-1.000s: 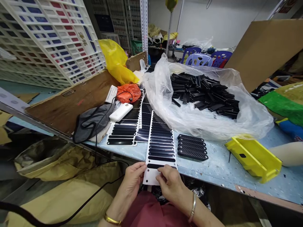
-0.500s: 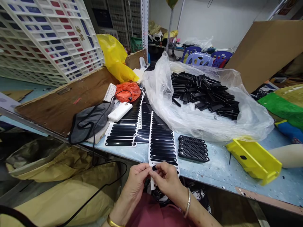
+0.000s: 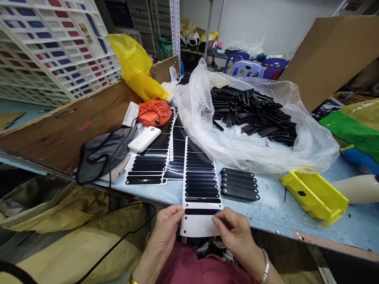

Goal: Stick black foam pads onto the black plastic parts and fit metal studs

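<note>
A white-backed sheet of black sticker strips [image 3: 201,185] lies over the table's front edge, its bare lower end jutting out toward me. Its lowest black strip [image 3: 198,212] stretches between my two hands. At the sheet's left edge, my left hand [image 3: 168,225] is closed in a pinch beside the strip's end. My right hand [image 3: 235,228] pinches at the right end of the same strip; whether that end is lifted off the backing I cannot tell. Just right of the sheet sits a stack of black patterned handles [image 3: 239,184].
A clear plastic bag [image 3: 192,114] full of black parts [image 3: 251,114] spreads behind. More sticker sheets [image 3: 146,169], a white power bank [image 3: 144,139] and a grey cloth [image 3: 100,154] lie left. A yellow bin [image 3: 314,197] stands right. A black cable [image 3: 130,232] hangs off the front.
My hands were close together over the lower sheet; the right one has moved right and the left slightly left. The lowest black strip and bare backing now show between them.
</note>
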